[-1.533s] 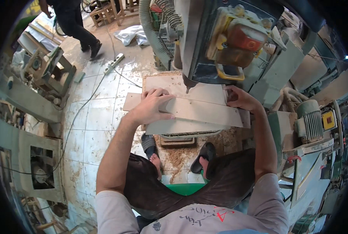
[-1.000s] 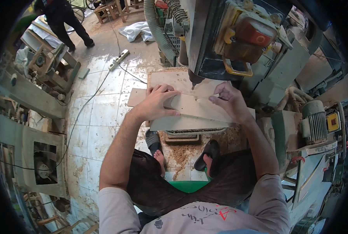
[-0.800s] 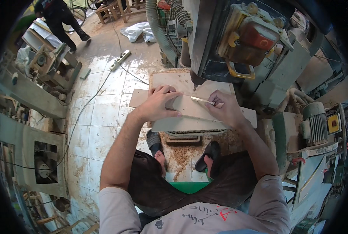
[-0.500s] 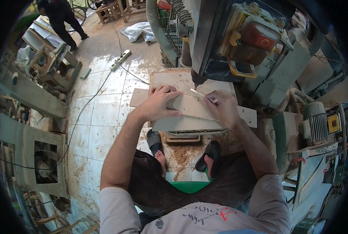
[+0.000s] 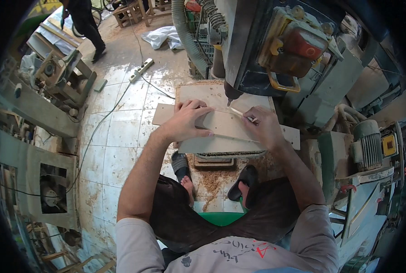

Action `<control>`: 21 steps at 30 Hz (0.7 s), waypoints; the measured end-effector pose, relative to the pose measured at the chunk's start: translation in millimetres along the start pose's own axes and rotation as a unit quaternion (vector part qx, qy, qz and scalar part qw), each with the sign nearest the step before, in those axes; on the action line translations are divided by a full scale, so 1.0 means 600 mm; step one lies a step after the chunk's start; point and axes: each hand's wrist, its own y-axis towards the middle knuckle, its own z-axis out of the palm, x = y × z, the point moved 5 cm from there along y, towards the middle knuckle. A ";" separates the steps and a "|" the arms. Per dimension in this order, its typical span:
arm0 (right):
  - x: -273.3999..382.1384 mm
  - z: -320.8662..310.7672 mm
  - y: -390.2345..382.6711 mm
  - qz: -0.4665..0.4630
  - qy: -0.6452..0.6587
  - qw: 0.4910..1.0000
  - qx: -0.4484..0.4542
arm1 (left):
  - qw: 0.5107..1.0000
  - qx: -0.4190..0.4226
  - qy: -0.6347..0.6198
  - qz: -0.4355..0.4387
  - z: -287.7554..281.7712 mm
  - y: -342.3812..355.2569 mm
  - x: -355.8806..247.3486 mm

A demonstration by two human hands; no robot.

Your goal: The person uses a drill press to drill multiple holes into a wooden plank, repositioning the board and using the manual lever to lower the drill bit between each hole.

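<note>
Pale wooden board [image 5: 225, 129] lies flat on the machine table [image 5: 198, 93], overhanging its left and right edges, under the drill head [image 5: 232, 93]. The left hand [image 5: 189, 123] presses on it, fingers spread apart. The right hand [image 5: 263, 127] rests near the board's far edge, fingers pinched together on a thin pencil [image 5: 239, 113].

A pale machine table [image 5: 198, 93] at upper centre of the frame carries a flat wooden board [image 5: 230, 132], sawdust scattered below it.
</note>
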 end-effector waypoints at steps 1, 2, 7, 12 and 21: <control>-0.002 -0.009 0.003 -0.007 -0.027 1.000 -0.005 | 1.000 0.001 0.000 0.001 0.002 0.000 -0.002; -0.006 -0.019 0.007 -0.013 -0.054 0.998 -0.011 | 1.000 -0.012 0.005 -0.001 0.001 0.000 -0.005; -0.103 -0.107 0.017 0.199 -0.069 0.976 -0.047 | 0.999 -0.020 0.038 -0.025 0.007 0.001 -0.023; -0.180 -0.114 -0.009 0.297 -0.059 0.951 0.057 | 0.999 -0.020 0.026 -0.024 0.003 0.004 -0.020; -0.162 -0.109 -0.006 0.278 -0.122 0.942 0.145 | 0.998 0.003 0.046 -0.053 -0.008 -0.003 -0.001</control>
